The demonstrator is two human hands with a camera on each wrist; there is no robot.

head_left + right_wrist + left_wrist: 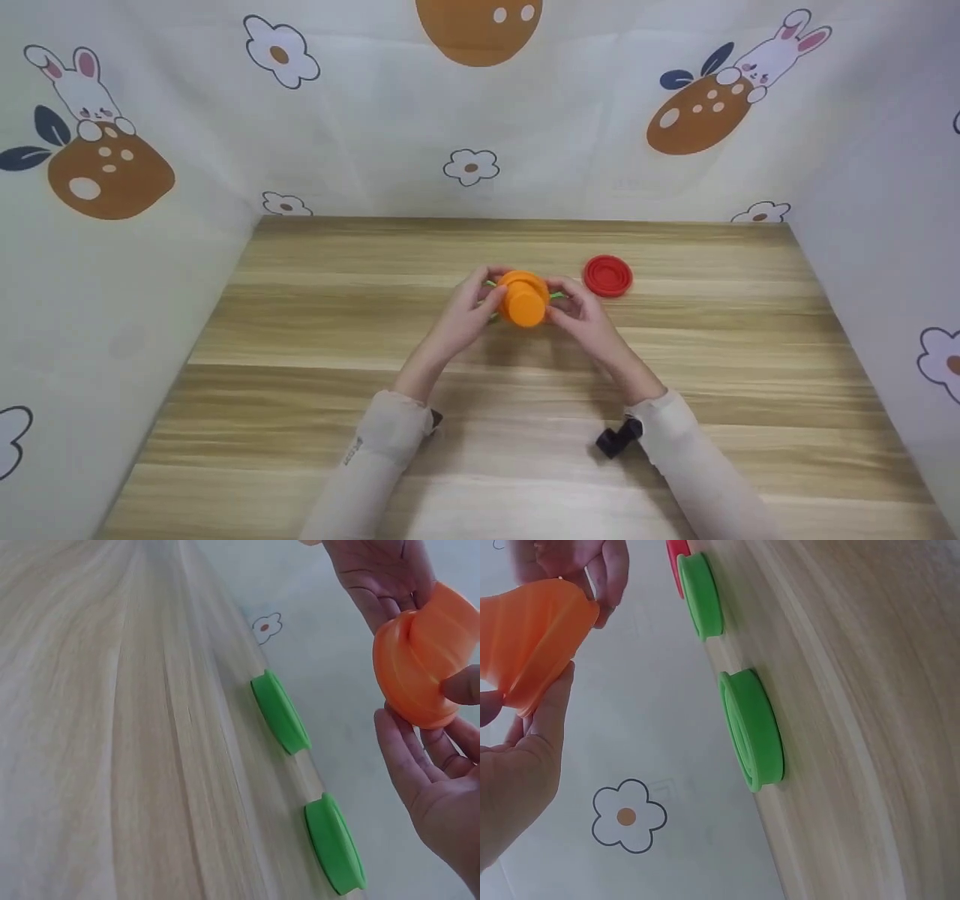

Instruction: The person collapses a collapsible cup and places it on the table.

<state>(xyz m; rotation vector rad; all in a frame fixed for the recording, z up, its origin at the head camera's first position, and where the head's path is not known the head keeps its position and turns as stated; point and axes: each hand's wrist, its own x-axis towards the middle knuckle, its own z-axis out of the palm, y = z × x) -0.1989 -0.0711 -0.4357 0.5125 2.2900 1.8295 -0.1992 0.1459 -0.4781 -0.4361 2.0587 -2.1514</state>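
Observation:
An orange collapsible cup [526,307], partly drawn out and tilted, is held above the table between both hands. My left hand [474,301] grips its wide rim from the left, the thumb on the near side. On the opposite side my right hand [583,315] pinches the rim between thumb and fingers. The left wrist view shows the cup's soft ribbed wall [536,630] bent between the two hands. Two flat green discs [759,731] stand apart on the table beyond the cup; in the head view the hands and cup mostly cover them.
A flattened red disc with concentric rings [607,276] lies right of the right hand. The wood-grain table [315,330] meets patterned cloth walls [375,135] at the back and sides. A black wrist mount [619,439] hangs at the right sleeve.

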